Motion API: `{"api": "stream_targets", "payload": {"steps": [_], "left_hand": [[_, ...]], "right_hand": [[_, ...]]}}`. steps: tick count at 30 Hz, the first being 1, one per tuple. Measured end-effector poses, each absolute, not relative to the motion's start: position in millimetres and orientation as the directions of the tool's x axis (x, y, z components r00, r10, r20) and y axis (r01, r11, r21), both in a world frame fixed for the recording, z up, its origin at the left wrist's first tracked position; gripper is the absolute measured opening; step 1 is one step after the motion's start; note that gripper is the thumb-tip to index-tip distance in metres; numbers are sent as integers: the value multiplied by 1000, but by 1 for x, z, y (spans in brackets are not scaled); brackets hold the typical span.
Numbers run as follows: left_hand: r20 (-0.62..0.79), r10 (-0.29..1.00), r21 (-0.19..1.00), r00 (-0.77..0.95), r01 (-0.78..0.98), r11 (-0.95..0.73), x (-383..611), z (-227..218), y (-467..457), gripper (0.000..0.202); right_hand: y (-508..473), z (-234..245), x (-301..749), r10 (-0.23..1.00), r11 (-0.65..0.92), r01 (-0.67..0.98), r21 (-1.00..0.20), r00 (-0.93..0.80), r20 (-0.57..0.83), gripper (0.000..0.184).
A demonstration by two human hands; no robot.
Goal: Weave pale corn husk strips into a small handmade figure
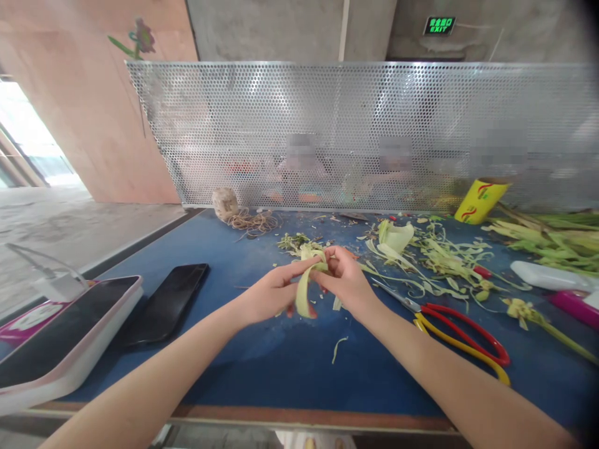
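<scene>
Both my hands are close together over the middle of the table. A pale green leaf strip that looks like corn husk point(303, 298) curls down between them. My left hand point(271, 292) is closed on the strip, with its lower fingers partly hidden behind it. From the other side, my right hand point(349, 280) pinches the strip's upper part near the thumb and forefinger. Just beyond the hands lies a small heap of green scraps point(297, 242). Scissors point(440, 317) with one red and one yellow handle rest beside my right forearm, their blades pointing toward the hands.
Shredded husk strips point(440, 255) and long green leaves point(552, 240) cover the right side. A yellow tube point(482, 201) stands tilted behind them. Left are a black phone point(171, 302), a white-edged device point(75, 337) and twine point(253, 221). A perforated metal screen point(327, 106) borders the back; people sit behind it.
</scene>
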State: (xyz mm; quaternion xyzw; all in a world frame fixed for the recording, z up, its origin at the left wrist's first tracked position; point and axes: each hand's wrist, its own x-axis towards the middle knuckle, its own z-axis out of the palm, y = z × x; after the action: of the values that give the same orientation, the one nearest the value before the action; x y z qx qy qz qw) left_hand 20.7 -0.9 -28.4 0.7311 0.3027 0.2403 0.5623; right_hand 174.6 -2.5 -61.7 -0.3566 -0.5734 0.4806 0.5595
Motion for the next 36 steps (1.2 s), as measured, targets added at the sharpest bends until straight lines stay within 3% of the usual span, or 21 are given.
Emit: {"api": "stream_targets", "payload": {"steps": [3,8,14,18,22,30,33,36], "left_hand": [[71,775,966,628,149,-210,23,-28,-1,45],[100,837,983,538,75,-165,25,-29,1,24],[67,856,991,513,65,-116,25,-30,1,28],[78,883,988,464,79,-129,25,-29,1,29],[93,908,983,409,109,-149,23,-28,3,26],[76,891,967,448,185,-175,24,-33,2,20],[94,890,950,447,229,-215,24,-33,1,22],[241,880,885,409,280,-373,23,-33,0,37]], "right_hand": [[-2,-62,176,952,279,-140,-950,-91,293,28],[0,-63,177,968,230,-217,-948,-50,247,29],[-1,-64,178,949,-7,-383,-924,-294,114,22],[-1,-61,183,914,18,-328,-945,-378,149,21],[2,-63,185,934,103,-290,-952,-302,193,21],[4,-59,183,979,159,-465,-871,-39,199,15],[6,-59,185,983,150,-437,-887,-32,182,17],[6,-63,184,981,108,-323,-940,-120,154,19]]}}
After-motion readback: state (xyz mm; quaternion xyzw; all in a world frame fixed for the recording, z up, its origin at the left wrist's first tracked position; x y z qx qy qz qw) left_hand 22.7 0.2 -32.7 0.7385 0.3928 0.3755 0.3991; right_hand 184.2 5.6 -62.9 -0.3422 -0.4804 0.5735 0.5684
